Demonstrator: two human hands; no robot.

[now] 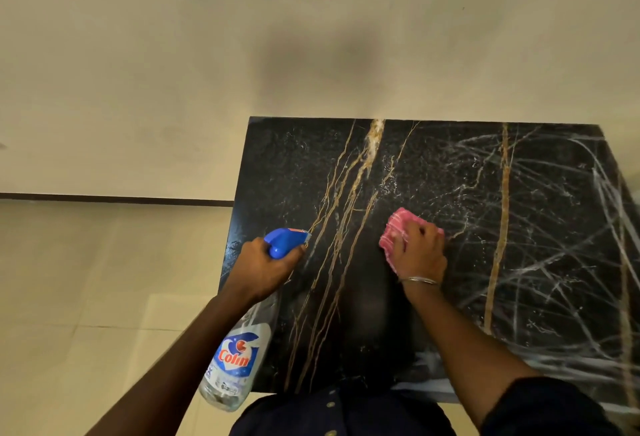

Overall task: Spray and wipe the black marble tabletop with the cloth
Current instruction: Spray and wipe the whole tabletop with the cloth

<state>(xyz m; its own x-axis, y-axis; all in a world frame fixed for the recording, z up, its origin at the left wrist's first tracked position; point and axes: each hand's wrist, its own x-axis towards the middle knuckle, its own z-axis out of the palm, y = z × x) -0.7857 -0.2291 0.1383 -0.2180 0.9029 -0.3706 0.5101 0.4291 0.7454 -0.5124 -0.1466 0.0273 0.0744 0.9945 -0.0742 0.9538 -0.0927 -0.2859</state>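
Note:
The black marble tabletop (450,165) with gold and white veins fills the right half of the head view. My left hand (266,271) grips the neck of a clear spray bottle (235,363) with a blue trigger head, held over the table's left edge, nozzle pointing right across the surface. My right hand (420,252) presses a folded pink cloth (393,233) flat on the marble near the middle. Fine white spray droplets speckle the stone around and beyond the cloth.
A cream wall (173,54) rises behind the table, with a dark skirting line (104,197) at its foot. Pale floor tiles (69,297) lie to the left of the table. My dark clothing (332,415) touches the near table edge.

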